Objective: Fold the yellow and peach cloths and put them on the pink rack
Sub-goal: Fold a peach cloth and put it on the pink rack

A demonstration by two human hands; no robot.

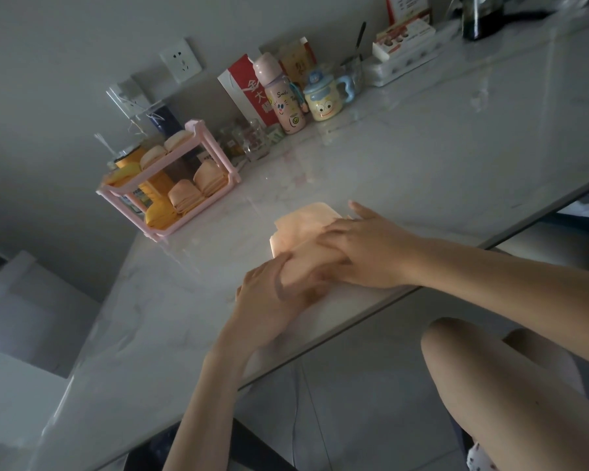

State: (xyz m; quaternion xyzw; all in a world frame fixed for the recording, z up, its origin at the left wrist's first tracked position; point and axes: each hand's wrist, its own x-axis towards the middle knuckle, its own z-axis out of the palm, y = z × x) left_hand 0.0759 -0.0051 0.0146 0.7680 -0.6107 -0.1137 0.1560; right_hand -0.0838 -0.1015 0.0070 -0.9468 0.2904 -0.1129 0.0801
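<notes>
A peach cloth [301, 229] lies partly folded on the white marble table [422, 158], near its front edge. My right hand [361, 253] lies flat across the cloth's near part, fingers straight, pressing it down. My left hand [272, 290] holds the cloth's near left edge, thumb on top and fingers curled beneath it. The pink two-tier rack [215, 147] stands at the far left of the table. It holds folded peach cloths [198, 188] and yellow cloths [159, 212] on its lower tier, more of both on the upper one.
Behind the rack stand a yellow can, glass jars [255, 141], a red carton [249, 90], a pink bottle [281, 96] and a cartoon mug [322, 98]. Boxes [402, 45] sit at the far right. My bare knees [490, 385] are below the table edge.
</notes>
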